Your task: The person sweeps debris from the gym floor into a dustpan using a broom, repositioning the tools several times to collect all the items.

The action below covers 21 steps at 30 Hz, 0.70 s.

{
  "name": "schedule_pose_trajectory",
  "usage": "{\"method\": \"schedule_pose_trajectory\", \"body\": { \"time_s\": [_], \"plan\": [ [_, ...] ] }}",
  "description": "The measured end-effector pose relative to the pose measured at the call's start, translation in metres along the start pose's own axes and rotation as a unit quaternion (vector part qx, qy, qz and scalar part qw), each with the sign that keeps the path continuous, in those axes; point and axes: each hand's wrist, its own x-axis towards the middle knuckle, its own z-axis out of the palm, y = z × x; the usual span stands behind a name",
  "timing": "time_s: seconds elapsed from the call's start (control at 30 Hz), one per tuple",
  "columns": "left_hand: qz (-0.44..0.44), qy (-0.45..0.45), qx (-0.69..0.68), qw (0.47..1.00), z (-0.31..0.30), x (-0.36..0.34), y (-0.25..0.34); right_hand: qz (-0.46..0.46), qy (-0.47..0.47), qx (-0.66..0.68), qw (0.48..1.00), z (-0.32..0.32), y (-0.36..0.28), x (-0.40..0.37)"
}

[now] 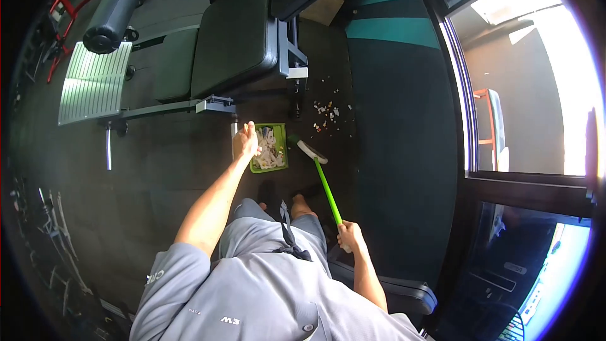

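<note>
My right hand [351, 236] is closed round the bright green handle of a broom [327, 189]. The broom slants away from me, its pale head [312, 151] resting near the floor. Just left of that head lies a green dustpan [286, 163] holding a heap of whitish litter [270, 151]. My left hand [246, 141] is over the dustpan's left edge with its fingers curled together; what it grips, if anything, is hidden. Beyond the broom head, small white and orange debris [327, 113] is scattered on the dark floor.
A black padded gym bench [233, 31] with a ribbed metal footplate [96, 81] stands ahead and left. Glass panes in a dark frame [464, 120] line the right side. Behind my right arm is a dark padded seat [404, 293]. Red-framed equipment [63, 6] stands far left.
</note>
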Motion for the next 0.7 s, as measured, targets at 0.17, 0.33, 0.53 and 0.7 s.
{"method": "schedule_pose_trajectory", "body": {
  "time_s": [0.17,0.33,0.53,0.7],
  "plan": [
    [-0.002,0.013,0.002,1.000,0.010,-0.003,0.006,-0.037,-0.012,0.052,0.998,0.037,0.030,0.066],
    [-0.003,0.017,0.009,1.000,0.012,-0.007,0.007,-0.109,-0.014,-0.158,0.981,0.100,0.074,0.133],
    [0.006,0.025,-0.008,1.000,0.004,-0.007,0.004,0.011,-0.050,0.085,0.995,0.033,0.011,-0.015],
    [-0.014,0.007,-0.008,1.000,0.004,-0.004,-0.002,-0.060,0.018,0.032,0.998,0.010,-0.015,0.004]
  ]
}}
